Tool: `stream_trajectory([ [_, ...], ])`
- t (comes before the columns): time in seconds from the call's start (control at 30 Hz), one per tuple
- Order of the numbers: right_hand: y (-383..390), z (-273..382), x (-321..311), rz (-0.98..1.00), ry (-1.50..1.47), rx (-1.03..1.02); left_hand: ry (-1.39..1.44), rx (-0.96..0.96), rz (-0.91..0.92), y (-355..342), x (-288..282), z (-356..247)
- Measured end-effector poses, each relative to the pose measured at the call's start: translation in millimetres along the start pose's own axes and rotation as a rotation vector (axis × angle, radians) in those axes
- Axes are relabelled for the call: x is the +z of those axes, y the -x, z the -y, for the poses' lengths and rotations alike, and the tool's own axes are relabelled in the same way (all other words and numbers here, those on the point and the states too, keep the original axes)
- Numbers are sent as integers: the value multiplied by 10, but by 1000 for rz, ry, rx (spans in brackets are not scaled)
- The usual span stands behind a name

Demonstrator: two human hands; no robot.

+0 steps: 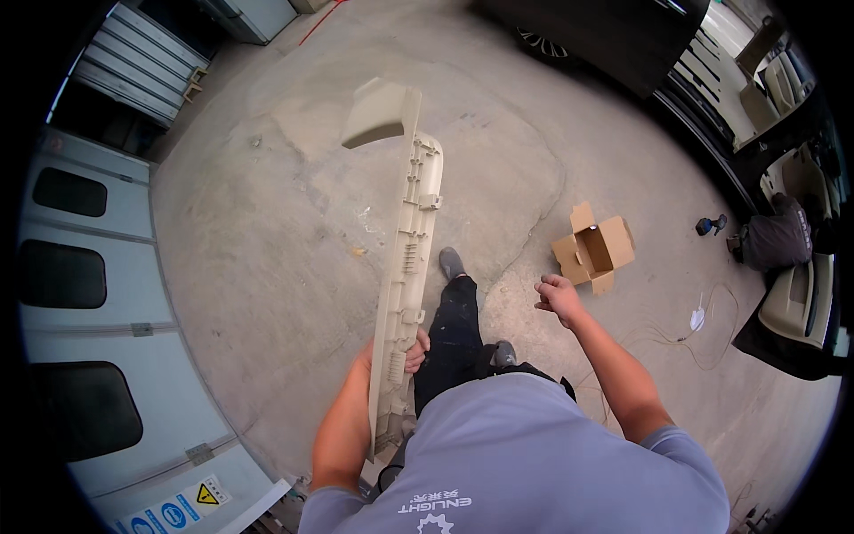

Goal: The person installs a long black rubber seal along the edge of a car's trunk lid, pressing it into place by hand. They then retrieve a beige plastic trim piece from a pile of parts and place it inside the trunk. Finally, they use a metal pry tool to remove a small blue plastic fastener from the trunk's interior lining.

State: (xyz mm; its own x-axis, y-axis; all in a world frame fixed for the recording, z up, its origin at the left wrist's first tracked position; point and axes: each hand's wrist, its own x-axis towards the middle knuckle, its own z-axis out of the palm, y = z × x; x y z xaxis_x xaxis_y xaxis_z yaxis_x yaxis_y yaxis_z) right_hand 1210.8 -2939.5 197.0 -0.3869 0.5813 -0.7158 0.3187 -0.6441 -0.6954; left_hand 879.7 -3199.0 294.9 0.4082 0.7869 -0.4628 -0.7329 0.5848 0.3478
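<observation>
A long beige plastic car trim panel stands lengthwise in front of me, its ribbed, clipped back side showing. Its far end flares into a wide curved piece bent to the left. My left hand is closed around the panel near its lower end, the fingers wrapping its right edge and the rest of the hand hidden behind it. Apart from the panel, my right hand hangs out to the right with curled fingers, and nothing shows in it. Beyond that hand, an open cardboard box lies on the floor.
A dark car with its doors open is at the right, where another person crouches by a door. Near them lie a cordless power tool and a loose thin hose. Grey windowed panels line the left side.
</observation>
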Motion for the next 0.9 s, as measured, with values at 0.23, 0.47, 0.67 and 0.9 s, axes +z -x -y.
stream_trajectory([
  [0.23,-1069,568,96,-362,304,164,310,113,386,-524,-326,-1957],
  [0.47,-1928,1859,86,-161,960,-40,271,144,413,-939,-356,-3917],
  [0.67,-2995,3229,600,-152,432,-20,196,160,341,-1445,-259,-5106],
  [0.9,-4324,5673,1345,144,486,-426,157,211,254,-2016,137,-6384],
])
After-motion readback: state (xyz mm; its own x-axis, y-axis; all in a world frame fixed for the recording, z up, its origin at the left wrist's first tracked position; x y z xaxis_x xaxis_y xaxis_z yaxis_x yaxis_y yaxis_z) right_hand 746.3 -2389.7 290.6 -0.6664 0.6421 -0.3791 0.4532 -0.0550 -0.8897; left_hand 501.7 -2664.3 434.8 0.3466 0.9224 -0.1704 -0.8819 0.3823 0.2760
